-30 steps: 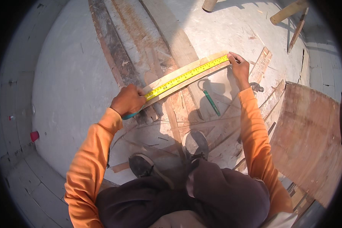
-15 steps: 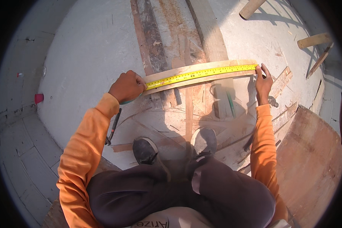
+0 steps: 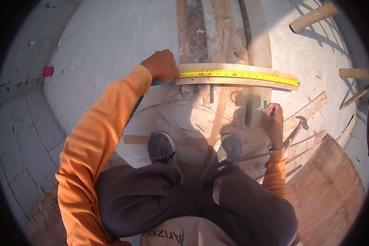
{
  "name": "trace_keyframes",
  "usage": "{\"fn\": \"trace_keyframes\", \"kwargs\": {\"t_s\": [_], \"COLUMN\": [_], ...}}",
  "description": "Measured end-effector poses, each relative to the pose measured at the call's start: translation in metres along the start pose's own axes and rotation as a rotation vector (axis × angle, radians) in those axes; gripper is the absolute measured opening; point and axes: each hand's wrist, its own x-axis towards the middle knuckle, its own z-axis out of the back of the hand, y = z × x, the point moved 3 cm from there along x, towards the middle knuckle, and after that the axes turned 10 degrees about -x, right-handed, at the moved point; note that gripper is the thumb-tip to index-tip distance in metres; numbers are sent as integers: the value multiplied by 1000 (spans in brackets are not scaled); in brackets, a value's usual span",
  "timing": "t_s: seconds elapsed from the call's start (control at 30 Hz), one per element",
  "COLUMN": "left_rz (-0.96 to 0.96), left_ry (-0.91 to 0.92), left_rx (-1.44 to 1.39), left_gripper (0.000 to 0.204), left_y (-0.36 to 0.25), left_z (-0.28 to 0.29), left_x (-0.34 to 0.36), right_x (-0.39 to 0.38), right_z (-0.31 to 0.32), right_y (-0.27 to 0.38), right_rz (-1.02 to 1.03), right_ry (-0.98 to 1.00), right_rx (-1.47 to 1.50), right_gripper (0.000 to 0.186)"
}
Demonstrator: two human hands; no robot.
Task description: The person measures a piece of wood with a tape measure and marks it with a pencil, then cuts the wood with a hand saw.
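Note:
My left hand (image 3: 162, 67) is closed on a tape measure at the left end of a pale wooden strip (image 3: 238, 67). A bit of the tape's teal case (image 3: 163, 83) shows under the hand. The yellow tape blade (image 3: 217, 74) lies extended along the strip, its end at the strip's right end. Nearer my body on the right, my right hand (image 3: 274, 123) pinches a green pencil (image 3: 265, 104), held upright with its tip away from me. The strip rests across long boards on the floor.
A claw hammer (image 3: 301, 123) lies on wood scraps right of my right hand. Long boards (image 3: 194, 28) run away from me. A brown plywood sheet (image 3: 328, 176) is at the lower right, bamboo poles (image 3: 313, 18) at the upper right. A pink cup (image 3: 48, 71) sits far left.
My right hand has let go of the tape's end, moved toward me and taken up the green pencil from the boards. My left hand stays on the tape measure. The view has shifted.

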Motion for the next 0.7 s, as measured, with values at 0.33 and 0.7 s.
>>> {"fn": "trace_keyframes", "kwargs": {"t_s": [0.33, 0.7], "left_rz": [-36, -75], "left_ry": [39, 166], "left_rx": [0, -81], "left_gripper": [23, 25], "left_y": [20, 28], "left_z": [4, 7], "left_x": [6, 8], "right_x": [-2, 6], "right_z": [5, 34], "right_y": [23, 125], "right_rz": [246, -77], "right_ry": [-10, 484], "right_rx": [-225, 736], "right_gripper": [14, 11]}}
